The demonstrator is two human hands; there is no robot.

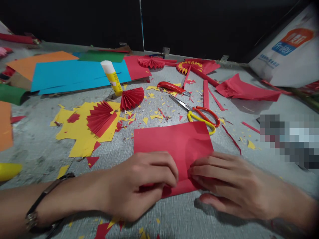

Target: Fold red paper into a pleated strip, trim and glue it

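Observation:
A rectangular sheet of red paper (pixel 171 139) lies in front of me, its near edge turned up in a narrow fold. My left hand (pixel 139 182) is closed on the near left part of the sheet, fingers curled over it and thumb by the edge. Across the right side of the paper rest the outstretched fingers of my right hand (pixel 231 182), the thumb apart from them. Just beyond the sheet are scissors (pixel 191 109) with one red and one yellow handle loop, blades spread. A red utility knife (pixel 171 87) lies behind them.
Pleated red paper fans (pixel 102 119) sit on yellow paper (pixel 82 146), with a glue stick (pixel 111 78) standing behind. Coloured sheets (pixel 82 74) lie at the back left. Red paper strips (pixel 205 94) and scraps litter the table. A white bag (pixel 286 49) stands at the right.

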